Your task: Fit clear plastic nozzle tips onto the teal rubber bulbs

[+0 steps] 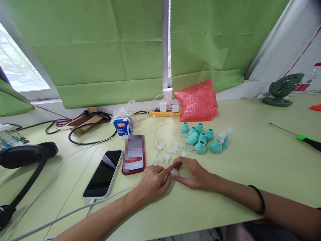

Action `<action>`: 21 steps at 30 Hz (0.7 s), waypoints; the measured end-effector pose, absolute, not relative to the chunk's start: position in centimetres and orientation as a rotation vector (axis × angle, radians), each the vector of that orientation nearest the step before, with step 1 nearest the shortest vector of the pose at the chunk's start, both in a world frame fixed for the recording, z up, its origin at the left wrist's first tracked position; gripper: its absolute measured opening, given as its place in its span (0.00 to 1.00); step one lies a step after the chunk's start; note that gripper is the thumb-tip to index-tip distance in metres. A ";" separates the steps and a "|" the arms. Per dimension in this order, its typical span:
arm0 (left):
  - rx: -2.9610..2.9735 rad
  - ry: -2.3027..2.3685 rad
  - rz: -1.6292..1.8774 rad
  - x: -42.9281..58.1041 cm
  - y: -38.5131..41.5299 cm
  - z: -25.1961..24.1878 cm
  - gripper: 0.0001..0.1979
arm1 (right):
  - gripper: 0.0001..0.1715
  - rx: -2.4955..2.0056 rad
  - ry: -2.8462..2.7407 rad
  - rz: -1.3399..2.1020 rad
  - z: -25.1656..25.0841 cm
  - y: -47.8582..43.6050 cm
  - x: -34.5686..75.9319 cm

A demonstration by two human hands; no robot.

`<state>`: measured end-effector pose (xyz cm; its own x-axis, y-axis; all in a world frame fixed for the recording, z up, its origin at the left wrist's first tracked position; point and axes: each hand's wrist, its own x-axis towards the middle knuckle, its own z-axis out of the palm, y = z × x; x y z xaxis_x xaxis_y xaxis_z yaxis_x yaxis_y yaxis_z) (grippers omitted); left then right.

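Observation:
Near the middle of the table, my left hand point(154, 180) and my right hand point(193, 172) meet over a small translucent white piece point(174, 172). Fingers of both hands are closed around it, thumbs on the near side, partly covering it. More loose translucent white pieces point(167, 158) lie just beyond my fingers. Behind my right hand stand several teal rounded pots point(200, 147) with narrow necks. At the right of that group, a teal pot point(216, 146) lies near white translucent parts point(222, 135).
Left of my hands lie a phone in a red case point(133, 165) and a pale-cased phone point(102, 174), with a white cable point(115, 195) crossing under my left arm. Behind are a milk carton point(123, 126), power strip point(154, 113) and red bubble-wrap bag point(199, 105). A screwdriver point(304, 137) lies right.

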<state>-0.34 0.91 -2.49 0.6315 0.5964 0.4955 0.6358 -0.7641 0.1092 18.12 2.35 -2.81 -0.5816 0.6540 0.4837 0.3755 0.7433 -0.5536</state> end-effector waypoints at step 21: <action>-2.746 -0.962 -0.962 -0.4 1.0 -2.6 0.11 | 0.09 -0.762 -2.288 0.516 -2.5 2.3 18.0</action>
<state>-0.37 0.99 -2.56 0.6062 0.5377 0.5861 0.5860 -0.8002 0.1280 17.98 2.35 -2.51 -0.6102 0.6411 0.4654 0.3793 0.7522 -0.5389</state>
